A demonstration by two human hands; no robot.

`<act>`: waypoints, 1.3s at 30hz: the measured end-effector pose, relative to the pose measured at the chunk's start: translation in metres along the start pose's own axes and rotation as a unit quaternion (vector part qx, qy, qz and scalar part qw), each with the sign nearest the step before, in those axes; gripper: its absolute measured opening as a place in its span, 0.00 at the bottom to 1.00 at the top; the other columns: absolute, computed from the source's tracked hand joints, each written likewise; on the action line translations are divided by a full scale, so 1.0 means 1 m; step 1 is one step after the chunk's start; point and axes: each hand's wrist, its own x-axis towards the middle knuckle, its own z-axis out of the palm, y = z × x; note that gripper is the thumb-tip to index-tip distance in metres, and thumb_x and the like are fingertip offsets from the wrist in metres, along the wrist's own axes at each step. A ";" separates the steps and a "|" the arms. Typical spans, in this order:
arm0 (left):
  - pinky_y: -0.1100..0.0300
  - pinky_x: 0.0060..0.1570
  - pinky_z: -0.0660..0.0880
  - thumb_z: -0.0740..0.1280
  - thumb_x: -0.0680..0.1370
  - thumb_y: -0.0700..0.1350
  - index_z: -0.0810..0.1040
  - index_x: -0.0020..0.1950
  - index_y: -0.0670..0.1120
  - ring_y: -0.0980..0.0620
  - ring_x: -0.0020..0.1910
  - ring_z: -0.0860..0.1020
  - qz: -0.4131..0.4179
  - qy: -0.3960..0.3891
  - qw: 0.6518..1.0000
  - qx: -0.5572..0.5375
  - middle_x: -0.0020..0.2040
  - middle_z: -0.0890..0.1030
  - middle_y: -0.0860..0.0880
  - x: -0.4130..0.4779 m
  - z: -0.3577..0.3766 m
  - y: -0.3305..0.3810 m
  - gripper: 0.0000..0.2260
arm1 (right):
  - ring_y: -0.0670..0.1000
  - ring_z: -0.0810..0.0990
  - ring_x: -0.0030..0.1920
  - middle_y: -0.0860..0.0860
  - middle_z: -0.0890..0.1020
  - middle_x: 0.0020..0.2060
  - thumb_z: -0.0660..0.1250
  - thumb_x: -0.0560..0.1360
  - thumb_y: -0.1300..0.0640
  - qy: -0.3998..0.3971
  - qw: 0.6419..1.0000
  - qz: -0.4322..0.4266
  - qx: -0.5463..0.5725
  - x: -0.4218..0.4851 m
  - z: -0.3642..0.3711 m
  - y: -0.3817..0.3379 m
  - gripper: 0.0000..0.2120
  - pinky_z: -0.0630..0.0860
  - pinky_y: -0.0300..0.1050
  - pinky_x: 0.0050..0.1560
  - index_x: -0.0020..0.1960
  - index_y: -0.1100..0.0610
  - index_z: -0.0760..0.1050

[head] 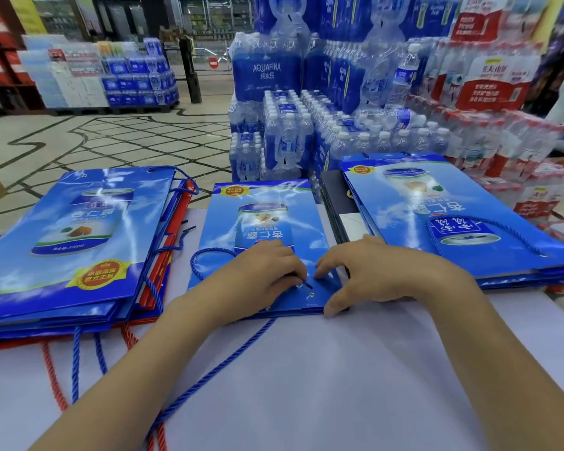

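A flat blue gift bag [261,216] printed with a drink can lies in the middle of the white table [306,369]. Both hands are at its near edge, beside two small metal eyelets [310,294]. My left hand [261,271] pinches the dark tip of a blue rope cord [215,366] close to an eyelet. That cord trails toward me across the table. My right hand [365,271] grips the bag's near right corner, its thumb along the edge and its fingers on top. A second loop of blue cord [205,253] lies on the bag by my left hand.
A stack of flat blue and red bags [79,242] with cords sits at the left, another blue stack [453,219] with a dark folder [336,203] at the right. Shrink-wrapped bottled water packs [287,131] stand on the floor beyond the table.
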 end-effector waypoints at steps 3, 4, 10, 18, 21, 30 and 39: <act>0.51 0.44 0.74 0.63 0.78 0.44 0.81 0.49 0.47 0.47 0.42 0.74 0.031 0.001 0.999 0.045 0.42 0.78 0.50 0.002 0.000 0.001 0.07 | 0.49 0.64 0.67 0.36 0.73 0.65 0.74 0.63 0.33 0.005 1.000 -0.005 -0.001 0.003 -0.001 0.002 0.29 0.68 0.52 0.67 0.63 0.37 0.75; 0.51 0.43 0.74 0.63 0.78 0.44 0.81 0.49 0.47 0.47 0.42 0.74 0.038 0.001 0.998 0.050 0.42 0.78 0.49 0.003 0.000 0.002 0.07 | 0.49 0.64 0.67 0.36 0.73 0.65 0.74 0.63 0.33 0.002 1.000 -0.008 0.001 0.004 -0.001 0.003 0.29 0.68 0.52 0.67 0.62 0.37 0.76; 0.55 0.41 0.72 0.64 0.78 0.42 0.80 0.49 0.47 0.47 0.41 0.73 0.051 0.007 0.997 0.059 0.43 0.77 0.48 0.002 -0.002 0.005 0.06 | 0.45 0.72 0.63 0.34 0.73 0.66 0.74 0.66 0.37 0.005 0.999 -0.022 0.025 -0.001 -0.005 0.001 0.26 0.72 0.47 0.64 0.61 0.42 0.79; 0.63 0.45 0.69 0.63 0.79 0.43 0.80 0.51 0.48 0.52 0.45 0.72 0.031 0.008 0.999 0.031 0.46 0.77 0.51 0.000 -0.002 0.008 0.06 | 0.41 0.77 0.57 0.36 0.78 0.61 0.75 0.65 0.37 0.020 0.999 -0.028 0.041 -0.006 -0.007 -0.002 0.20 0.76 0.46 0.60 0.54 0.44 0.83; 0.70 0.50 0.67 0.63 0.80 0.43 0.80 0.52 0.49 0.60 0.47 0.69 0.001 0.000 0.999 -0.036 0.47 0.76 0.53 -0.001 -0.001 0.008 0.07 | 0.39 0.79 0.45 0.38 0.83 0.47 0.75 0.67 0.39 0.050 0.996 -0.037 0.062 -0.009 -0.009 -0.001 0.14 0.79 0.43 0.51 0.46 0.46 0.84; 0.66 0.54 0.71 0.61 0.82 0.49 0.80 0.60 0.53 0.56 0.53 0.76 -0.101 -0.003 0.983 -0.153 0.52 0.81 0.55 -0.004 -0.007 0.004 0.11 | 0.40 0.78 0.42 0.42 0.82 0.35 0.73 0.72 0.47 0.175 0.973 -0.100 0.110 -0.006 -0.009 0.000 0.07 0.78 0.47 0.49 0.42 0.46 0.76; 0.52 0.48 0.74 0.65 0.80 0.44 0.81 0.60 0.54 0.49 0.46 0.79 -0.122 0.105 0.972 -0.169 0.45 0.84 0.53 -0.007 -0.007 -0.004 0.11 | 0.48 0.69 0.38 0.47 0.74 0.38 0.72 0.72 0.52 0.425 0.882 -0.201 -0.014 0.011 0.002 -0.009 0.05 0.70 0.46 0.40 0.41 0.53 0.78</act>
